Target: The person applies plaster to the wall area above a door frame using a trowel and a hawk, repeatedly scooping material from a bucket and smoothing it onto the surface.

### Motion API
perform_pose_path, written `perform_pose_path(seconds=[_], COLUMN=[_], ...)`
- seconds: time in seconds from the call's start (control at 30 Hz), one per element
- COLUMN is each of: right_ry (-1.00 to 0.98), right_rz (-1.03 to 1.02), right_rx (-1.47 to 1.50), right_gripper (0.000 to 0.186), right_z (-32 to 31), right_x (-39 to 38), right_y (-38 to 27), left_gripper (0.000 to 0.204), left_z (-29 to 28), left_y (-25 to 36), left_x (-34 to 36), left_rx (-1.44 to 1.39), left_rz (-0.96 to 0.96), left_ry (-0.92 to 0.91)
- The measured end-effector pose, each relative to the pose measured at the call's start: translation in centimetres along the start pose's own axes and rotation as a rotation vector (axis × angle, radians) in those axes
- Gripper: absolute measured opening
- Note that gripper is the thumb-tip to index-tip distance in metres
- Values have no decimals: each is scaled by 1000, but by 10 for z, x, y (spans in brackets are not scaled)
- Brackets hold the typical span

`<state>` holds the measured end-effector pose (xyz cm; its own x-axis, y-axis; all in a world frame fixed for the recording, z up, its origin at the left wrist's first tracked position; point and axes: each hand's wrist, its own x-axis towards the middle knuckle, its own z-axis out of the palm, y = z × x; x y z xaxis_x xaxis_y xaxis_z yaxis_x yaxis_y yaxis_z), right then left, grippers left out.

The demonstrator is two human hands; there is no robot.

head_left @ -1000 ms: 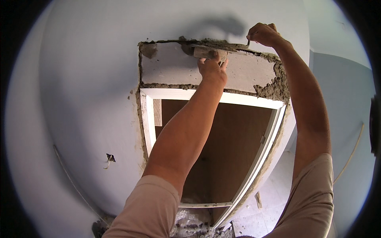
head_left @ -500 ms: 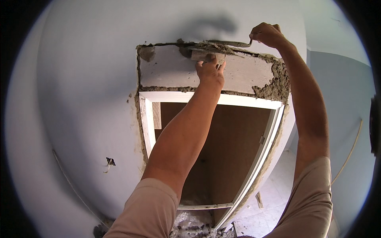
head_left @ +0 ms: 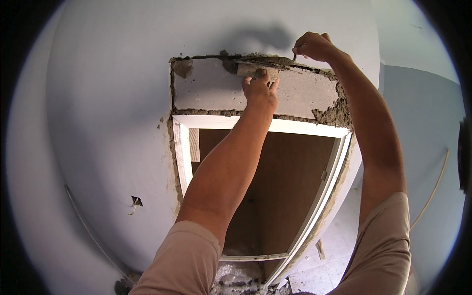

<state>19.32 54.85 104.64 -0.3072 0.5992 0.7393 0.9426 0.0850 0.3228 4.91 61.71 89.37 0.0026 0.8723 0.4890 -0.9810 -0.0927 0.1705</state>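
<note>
Both arms reach up to the wall above a doorway. My left hand [head_left: 260,91] is closed on a small flat mortar board [head_left: 244,69], held from below against the pale panel [head_left: 295,93]; grey mortar lies on its top. In my right hand [head_left: 314,45] is the handle of a trowel, fingers wrapped round it. The trowel blade [head_left: 281,61] lies just over the board, along the rough gap at the panel's upper edge. Exactly where blade and mortar touch is hard to make out.
Below the panel stands a white door frame [head_left: 216,121] with a dark opening. Rough mortar [head_left: 337,114] fills the panel's right end. A wall hole with wires [head_left: 136,201] sits at left. Debris and plastic sheeting [head_left: 236,273] lie on the floor.
My right hand has moved left and slightly down, bringing the trowel blade further over the board and the mortar. My left hand and the board have stayed nearly in place.
</note>
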Motion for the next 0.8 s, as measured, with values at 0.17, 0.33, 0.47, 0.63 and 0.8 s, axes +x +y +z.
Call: perform_pose_path(seconds=[0.17, 0.33, 0.47, 0.63, 0.8], right_ry=[14, -84, 16, -38, 65], right_rz=[24, 58, 61, 83, 137], right_rx=[-24, -90, 16, 59, -26], right_gripper=[28, 27, 24, 23, 21], right_z=[-9, -20, -1, -8, 2], right_x=[0, -11, -5, -6, -5], right_y=[10, 21, 36, 43, 36], left_gripper=[66, 67, 67, 68, 71], left_z=[2, -3, -4, -5, -3], left_y=[-1, 1, -2, 0, 1], left_x=[1, 9, 10, 11, 9], left_rx=[-21, -69, -87, -81, -54], left_rz=[9, -15, -26, -20, -21], left_ry=[-11, 13, -32, 14, 15])
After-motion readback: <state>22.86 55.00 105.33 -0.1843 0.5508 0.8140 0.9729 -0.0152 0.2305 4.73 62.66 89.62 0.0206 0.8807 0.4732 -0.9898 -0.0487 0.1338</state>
